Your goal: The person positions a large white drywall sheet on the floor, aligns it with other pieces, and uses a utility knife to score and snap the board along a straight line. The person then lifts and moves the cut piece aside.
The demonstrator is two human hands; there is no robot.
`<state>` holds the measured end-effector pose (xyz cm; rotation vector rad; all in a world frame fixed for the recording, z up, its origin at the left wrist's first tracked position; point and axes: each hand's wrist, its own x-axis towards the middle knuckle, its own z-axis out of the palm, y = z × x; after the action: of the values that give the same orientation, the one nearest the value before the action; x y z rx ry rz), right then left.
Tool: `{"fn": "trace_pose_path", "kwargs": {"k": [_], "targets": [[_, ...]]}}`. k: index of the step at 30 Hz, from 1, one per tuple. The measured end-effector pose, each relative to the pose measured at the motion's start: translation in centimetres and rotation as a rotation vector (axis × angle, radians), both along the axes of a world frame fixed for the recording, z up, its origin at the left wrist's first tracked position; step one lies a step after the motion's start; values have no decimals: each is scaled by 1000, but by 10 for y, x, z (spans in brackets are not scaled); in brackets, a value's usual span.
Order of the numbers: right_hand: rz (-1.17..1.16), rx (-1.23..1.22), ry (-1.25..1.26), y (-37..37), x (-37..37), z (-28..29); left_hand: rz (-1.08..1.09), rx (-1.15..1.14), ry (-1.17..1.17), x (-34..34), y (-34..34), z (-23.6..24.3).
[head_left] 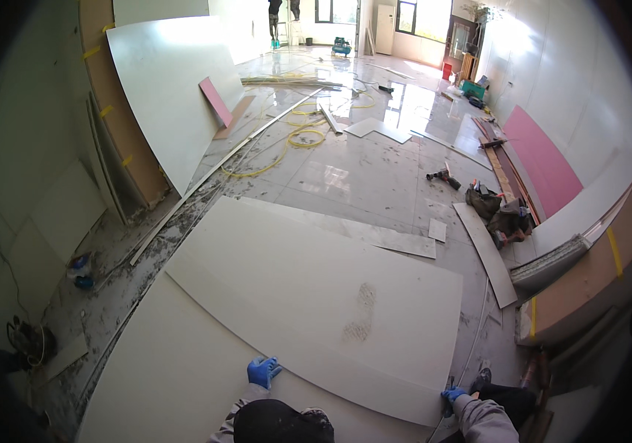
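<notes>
A large pale wallboard sheet (308, 288) lies flat over another pale board (176, 354) on the floor. My left hand (263, 371), in a blue glove, lies at the upper sheet's near edge with its fingers stretched out. At that sheet's near right corner is my right hand (452, 396), also blue-gloved, with its fingers closed. Something thin and dark sticks up by the right fingers, too small to name. The upper sheet bears a scuffed, footprint-like mark (364, 310). My dark-clothed knee (279, 422) covers part of the lower board.
Narrow board offcuts (486, 255) lie beyond and to the right. A cordless drill (444, 177), tool bags (504, 214) and a yellow hose (305, 136) are on the floor. Pink boards (541, 159) lean right; a large sheet (176, 88) leans left. A person (275, 21) stands far back.
</notes>
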<state>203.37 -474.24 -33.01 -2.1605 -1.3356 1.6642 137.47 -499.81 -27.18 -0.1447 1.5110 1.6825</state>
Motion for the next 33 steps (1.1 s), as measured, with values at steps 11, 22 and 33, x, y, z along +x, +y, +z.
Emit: {"fn": "trace_pose_path", "kwargs": {"k": [11,22,33], "targets": [[152,226,153,139,-28,430,-187,573,-388,-28,219,80],[859,640,-102,308,-1,474,-753,243,-179,257,397,319],[756,319,128,272,136,524,-1140,59,-354,588,365,340]]}}
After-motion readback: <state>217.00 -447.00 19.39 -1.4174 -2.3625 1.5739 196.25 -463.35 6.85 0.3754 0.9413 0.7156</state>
